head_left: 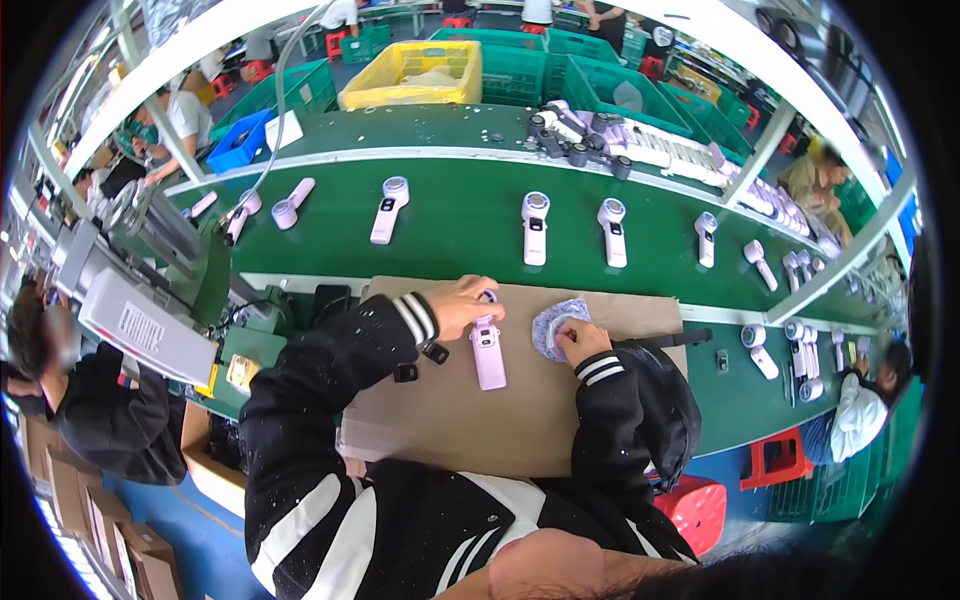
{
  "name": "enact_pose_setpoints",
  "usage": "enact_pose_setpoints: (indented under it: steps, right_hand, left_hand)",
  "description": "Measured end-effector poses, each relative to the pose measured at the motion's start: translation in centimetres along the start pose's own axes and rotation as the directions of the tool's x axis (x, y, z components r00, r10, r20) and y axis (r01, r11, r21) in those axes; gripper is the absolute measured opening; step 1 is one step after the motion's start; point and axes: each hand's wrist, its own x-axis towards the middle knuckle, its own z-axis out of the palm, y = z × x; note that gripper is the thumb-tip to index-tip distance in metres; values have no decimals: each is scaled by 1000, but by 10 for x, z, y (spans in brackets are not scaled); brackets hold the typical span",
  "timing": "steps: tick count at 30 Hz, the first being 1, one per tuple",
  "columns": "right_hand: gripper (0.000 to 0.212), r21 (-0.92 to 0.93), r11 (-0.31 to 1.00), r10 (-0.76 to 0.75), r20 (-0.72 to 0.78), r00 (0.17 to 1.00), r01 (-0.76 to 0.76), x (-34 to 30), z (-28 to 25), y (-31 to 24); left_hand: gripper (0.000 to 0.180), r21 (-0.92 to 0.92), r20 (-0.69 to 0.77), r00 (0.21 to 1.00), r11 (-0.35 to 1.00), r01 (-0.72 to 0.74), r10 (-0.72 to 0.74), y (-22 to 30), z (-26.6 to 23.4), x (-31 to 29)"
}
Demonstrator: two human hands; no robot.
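Observation:
A pale pink handheld device (489, 362) with a round head and a long handle lies on the brown cardboard sheet (450, 425). My left hand (462, 306) is closed round its head, hiding most of it. To the right, my right hand (583, 342) pinches a crumpled purple-and-white patterned cloth (549, 328) and presses it against the cardboard. Small black parts (435, 352) rest on the cardboard, left of the device's handle and close to my left sleeve.
Similar devices (535, 230) lie spaced along the green conveyor belt (455, 215) ahead. Black parts (577, 150) and more devices crowd the ledge beyond. At left stands a grey machine (145, 320); a black bag (660, 400) hangs by my right arm. Co-workers (860, 410) sit at both sides.

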Motion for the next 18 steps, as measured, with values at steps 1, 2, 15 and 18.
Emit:
enact_pose_setpoints:
  steps: [1, 2, 15, 18]
  right_hand:
    - [11, 6, 1000, 26, -17, 1000, -26, 1, 1, 0]
    - [11, 14, 999, 52, -34, 998, -52, 2, 1, -1]
    - [6, 580, 814, 213, -221, 952, -48, 8, -1, -11]
    - [5, 751, 659, 175, -224, 959, 55, 9, 9, -6]
  left_hand:
    - [51, 20, -111, 993, 999, -25, 27, 1, 0, -3]
    - [51, 39, -221, 974, 998, -48, 56, 1, -1, -7]
    - [35, 94, -90, 925, 922, 376, -368, 2, 17, -79]
    - [30, 49, -127, 924, 928, 369, -360, 5, 23, -80]
